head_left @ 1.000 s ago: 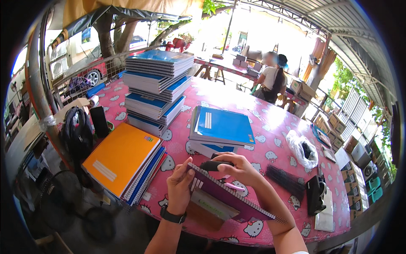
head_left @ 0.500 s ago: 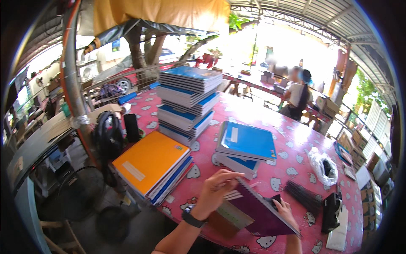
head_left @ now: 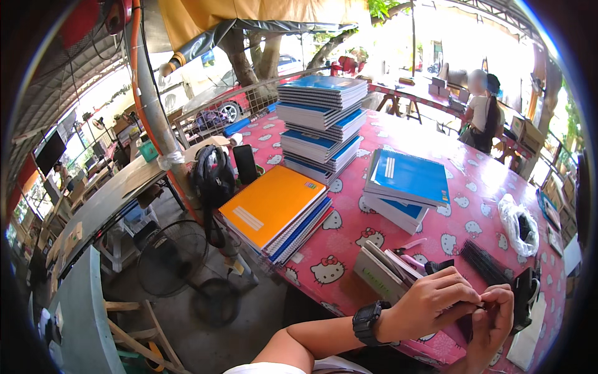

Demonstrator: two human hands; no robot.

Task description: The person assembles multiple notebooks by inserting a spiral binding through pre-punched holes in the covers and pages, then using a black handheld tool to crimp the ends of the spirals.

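Observation:
My left hand (head_left: 439,302), with a black watch on its wrist, and my right hand (head_left: 494,321) meet above the near right part of the table. Both are closed, fingertips pinched together; anything small between them is too hidden to make out. Below and behind them a patch of purple shows, mostly covered by my hands. Just beyond stands a small holder (head_left: 381,278) with notebooks or cards upright in it and a green label on its side. Farther back lies a stack of blue spiral notebooks (head_left: 408,177).
A tall stack of notebooks (head_left: 321,118) rises at the back. An orange notebook (head_left: 273,206) tops a pile at the table's left edge, near a black bag (head_left: 213,177) and a phone (head_left: 245,164). Black strips (head_left: 486,262) and a plastic bag (head_left: 518,224) lie right. A person (head_left: 481,109) is beyond.
The purple notebook, held up between my hands before, is no longer raised in view. My hands have come together at the right, and the view has swung left.

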